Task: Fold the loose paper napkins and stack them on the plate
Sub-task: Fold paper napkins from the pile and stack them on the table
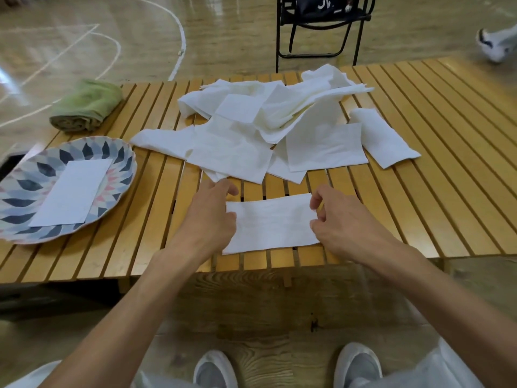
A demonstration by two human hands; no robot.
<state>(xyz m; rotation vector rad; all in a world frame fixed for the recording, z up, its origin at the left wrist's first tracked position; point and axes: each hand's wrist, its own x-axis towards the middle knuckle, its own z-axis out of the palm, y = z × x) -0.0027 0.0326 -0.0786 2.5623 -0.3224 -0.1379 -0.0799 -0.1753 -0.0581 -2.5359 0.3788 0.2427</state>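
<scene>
A white napkin (272, 224), folded into a long rectangle, lies near the front edge of the slatted wooden table (419, 191). My left hand (212, 217) rests on its left end with fingers pressing down. My right hand (340, 219) pinches its right edge between thumb and fingers. Behind it sprawls a pile of loose white napkins (260, 127). At the left, a patterned plate (117, 152) holds a folded napkin (74, 189) lying flat.
A rolled green towel (86, 106) sits at the table's far left corner. A black folding chair (321, 26) stands behind the table. Another person's shoe (492, 44) shows at the far right. My own shoes are below the table edge.
</scene>
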